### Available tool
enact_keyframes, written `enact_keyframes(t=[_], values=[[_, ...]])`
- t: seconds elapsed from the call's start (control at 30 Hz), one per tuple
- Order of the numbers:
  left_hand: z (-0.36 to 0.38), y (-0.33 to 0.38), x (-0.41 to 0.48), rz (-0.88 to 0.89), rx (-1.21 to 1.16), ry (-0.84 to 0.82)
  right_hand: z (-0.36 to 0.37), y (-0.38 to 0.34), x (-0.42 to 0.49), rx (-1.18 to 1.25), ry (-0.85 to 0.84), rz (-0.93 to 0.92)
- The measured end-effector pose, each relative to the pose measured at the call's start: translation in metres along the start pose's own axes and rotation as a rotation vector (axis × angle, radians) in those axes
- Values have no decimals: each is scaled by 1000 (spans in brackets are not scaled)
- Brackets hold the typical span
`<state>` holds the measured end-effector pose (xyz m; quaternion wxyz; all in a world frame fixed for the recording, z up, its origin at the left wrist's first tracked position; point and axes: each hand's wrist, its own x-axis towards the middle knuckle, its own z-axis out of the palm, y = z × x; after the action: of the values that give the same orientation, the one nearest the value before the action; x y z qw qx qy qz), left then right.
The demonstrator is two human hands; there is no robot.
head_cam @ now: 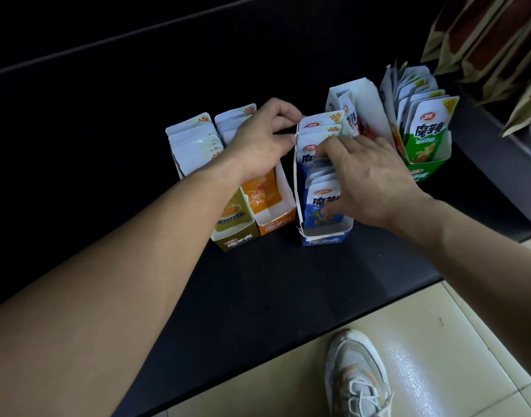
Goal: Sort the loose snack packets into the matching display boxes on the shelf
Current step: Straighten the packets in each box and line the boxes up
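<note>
Shelf (258, 281): dark and flat; five open display boxes stand in a row across its middle, set back from the front edge.
Row, left to right: olive box (237, 239), orange box (276, 224), blue box (324, 237), white-walled box (369, 109), green box (420, 173) nearest the right edge.
Blue packets (318, 127): stand upright in the blue box, front to back; those in the middle lean and fan apart.
Right hand (369, 182): reaches into the blue box from above; fingers press behind a bunch of the blue packets and the thumb sits on the front one, pinching the bunch.
Left hand (258, 142): lies over the orange box's packets, fingers curled onto the rear top of the blue box's left wall, gripping it.
Olive, orange, green boxes: each holds its own upright packets.
Upper right corner: brown paper bags (484, 40) stand behind the green box.
Floor (438, 341): pale tiles below the front edge, with a grey shoe (354, 377).
</note>
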<state>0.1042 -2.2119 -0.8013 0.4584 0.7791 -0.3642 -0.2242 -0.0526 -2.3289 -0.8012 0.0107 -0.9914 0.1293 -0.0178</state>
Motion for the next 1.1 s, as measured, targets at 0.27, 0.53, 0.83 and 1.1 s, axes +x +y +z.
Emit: enact_keyframes(t=[0.27,0.53,0.83,1.1], values=[[11,0,7,205,328,105,4,-1,-7,51,19,13],[21,-1,10,236,658,187,6,-1,-10,71,24,3],[31,4,9,209,663,262,9,2,-14,85,59,-11],[32,-4,9,328,626,313,7,2,-14,82,50,-7]])
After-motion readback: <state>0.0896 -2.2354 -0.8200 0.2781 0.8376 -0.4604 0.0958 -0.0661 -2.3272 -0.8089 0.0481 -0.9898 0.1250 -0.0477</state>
